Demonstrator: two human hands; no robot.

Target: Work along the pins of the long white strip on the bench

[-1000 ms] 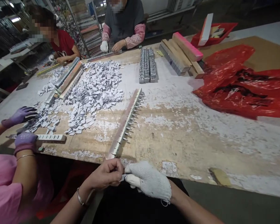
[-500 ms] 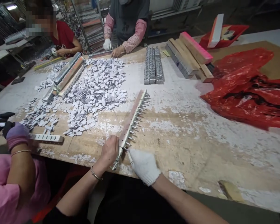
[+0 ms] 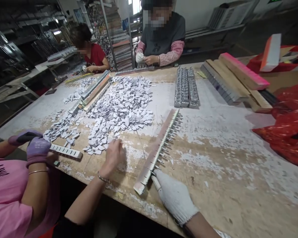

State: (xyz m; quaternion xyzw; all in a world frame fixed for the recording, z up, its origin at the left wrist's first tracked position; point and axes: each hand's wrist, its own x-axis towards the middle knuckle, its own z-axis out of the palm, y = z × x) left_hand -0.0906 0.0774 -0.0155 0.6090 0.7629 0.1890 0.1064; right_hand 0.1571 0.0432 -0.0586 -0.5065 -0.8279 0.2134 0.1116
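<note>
A long, narrow bar (image 3: pixel 157 150) lies slanted on the worktable, pinkish on top, with a row of thin metal pins sticking out along its right side. At the bar's near end, my right hand (image 3: pixel 175 196), in a white knitted glove, has its thumb and fingers closed round one of these pins. Bare and with a bracelet on its wrist, my left hand (image 3: pixel 115 153) is off the bar, beside the near edge of a heap of small white flat pieces (image 3: pixel 124 102). Its fingers are curled and slightly blurred; whatever may be between them is hidden.
To the left, a co-worker's purple-gloved hand (image 3: pixel 38 148) is at a white slotted bar (image 3: pixel 66 151). Two more people work across the table. Silver pin-studded blocks (image 3: pixel 185 87), wooden bars (image 3: pixel 228 79) and a red plastic bag (image 3: pixel 288 129) lie at the back and right.
My left hand has let go of the bar's near end and moved left toward the white pieces. My right hand stays at the pins. The camera view has shifted.
</note>
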